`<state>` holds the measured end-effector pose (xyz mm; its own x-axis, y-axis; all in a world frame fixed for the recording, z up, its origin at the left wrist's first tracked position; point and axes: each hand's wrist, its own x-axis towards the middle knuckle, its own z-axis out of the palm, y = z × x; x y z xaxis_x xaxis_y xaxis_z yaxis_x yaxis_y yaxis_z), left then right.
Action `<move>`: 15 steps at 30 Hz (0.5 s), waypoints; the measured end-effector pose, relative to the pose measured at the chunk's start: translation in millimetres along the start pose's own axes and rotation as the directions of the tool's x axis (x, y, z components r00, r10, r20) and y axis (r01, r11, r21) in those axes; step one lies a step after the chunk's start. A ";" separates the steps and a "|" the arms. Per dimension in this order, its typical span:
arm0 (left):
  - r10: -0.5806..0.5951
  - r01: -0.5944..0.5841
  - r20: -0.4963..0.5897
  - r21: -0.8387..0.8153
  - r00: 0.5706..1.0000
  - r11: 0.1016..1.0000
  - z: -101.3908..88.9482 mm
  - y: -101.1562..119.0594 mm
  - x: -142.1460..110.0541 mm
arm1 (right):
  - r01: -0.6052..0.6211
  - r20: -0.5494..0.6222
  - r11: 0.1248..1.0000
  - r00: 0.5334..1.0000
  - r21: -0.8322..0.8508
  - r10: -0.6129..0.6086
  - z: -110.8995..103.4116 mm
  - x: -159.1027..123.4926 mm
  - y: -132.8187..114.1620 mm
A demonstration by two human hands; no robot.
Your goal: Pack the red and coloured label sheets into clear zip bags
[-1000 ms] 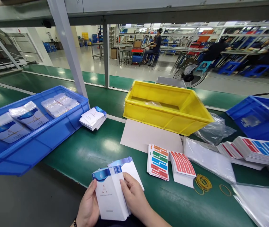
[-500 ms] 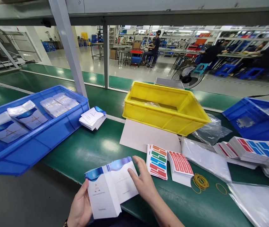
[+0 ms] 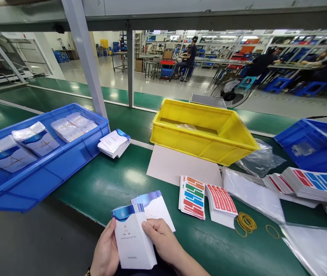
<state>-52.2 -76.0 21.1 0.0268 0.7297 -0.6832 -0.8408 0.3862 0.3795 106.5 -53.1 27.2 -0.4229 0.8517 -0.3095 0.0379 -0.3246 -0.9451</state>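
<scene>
Gripping a stack of white-and-blue booklets (image 3: 134, 245) from its left side, the left hand (image 3: 105, 249) rises from the lower edge of the view, its thumb upright along the border of the top cover and its palm turned inward. The right hand (image 3: 162, 237) comes in from the lower right with its fingers curled, holding the stack's right side, the thumb laid against the stepped edges. The stack tilts toward the wearer at the near edge of the green table (image 3: 106, 188), its blue-printed end pointing away.

Behind the stack, another booklet pile (image 3: 161, 210) lies on the table, partly covered by the stack and the right hand. Most of the left fingers are hidden behind the stack, and the right fingertips are out of sight too. A dark bracelet (image 3: 88, 271) at the left wrist is cut off by the frame, as is the right forearm. The small print on the top cover is too blurred to read.
</scene>
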 end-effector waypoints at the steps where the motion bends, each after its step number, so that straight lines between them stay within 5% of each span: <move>1: -0.001 0.001 0.000 -0.004 1.000 1.000 0.4 0.4 -0.1 | -0.001 -0.009 1.000 1.000 -0.003 0.001 -0.2 0.2 -0.3; 7: -0.023 0.023 0.001 -0.017 1.000 1.000 2.7 1.2 -2.3 | -0.020 -0.052 1.000 0.998 0.023 0.021 -0.3 1.5 -1.4; 15: -0.050 0.050 -0.032 -0.006 0.998 0.999 6.0 1.3 -3.1 | -0.057 -0.019 0.947 0.998 0.315 0.067 2.3 -0.3 -4.7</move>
<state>-50.1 -74.4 27.5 0.0518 0.6910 -0.7210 -0.8418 0.4187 0.3407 104.4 -52.8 31.9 -0.4022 0.8359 -0.3736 -0.2252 -0.4859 -0.8445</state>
